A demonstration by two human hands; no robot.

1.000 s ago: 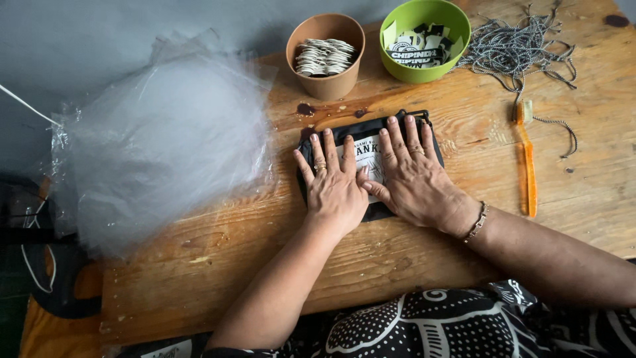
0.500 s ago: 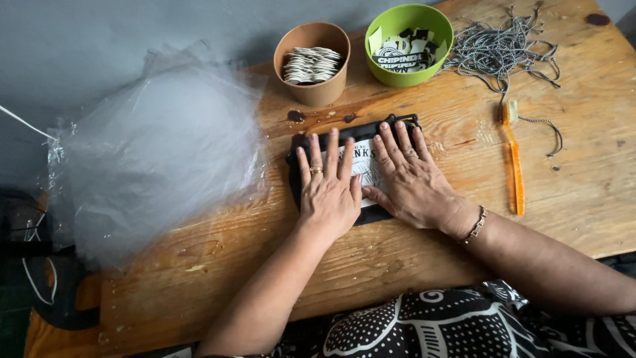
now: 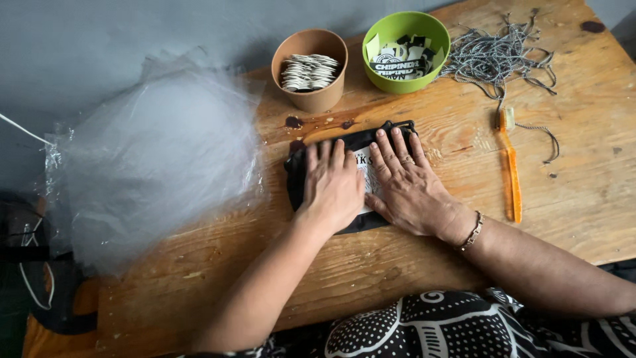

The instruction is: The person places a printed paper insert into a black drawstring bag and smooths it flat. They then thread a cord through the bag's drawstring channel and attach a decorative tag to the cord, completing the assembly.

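Note:
A flat black pouch (image 3: 361,142) with a white label lies on the wooden table (image 3: 411,278). My left hand (image 3: 331,185) lies flat on its left half, fingers spread and pointing away from me. My right hand (image 3: 407,185) presses flat on the right half, with a ring on one finger and a bracelet at the wrist. The two hands sit side by side and cover most of the pouch. Neither hand grips anything.
A heap of clear plastic bags (image 3: 152,159) fills the table's left end. Behind the pouch stand a brown cup (image 3: 310,69) of small white pieces and a green bowl (image 3: 405,50) of printed labels. Grey cords (image 3: 503,56) lie far right, an orange toothbrush (image 3: 510,166) beside my right hand.
Both hands stay pressed flat on the pouch. Everything has shifted slightly left and down in view as the camera moved. Nothing was picked up or let go.

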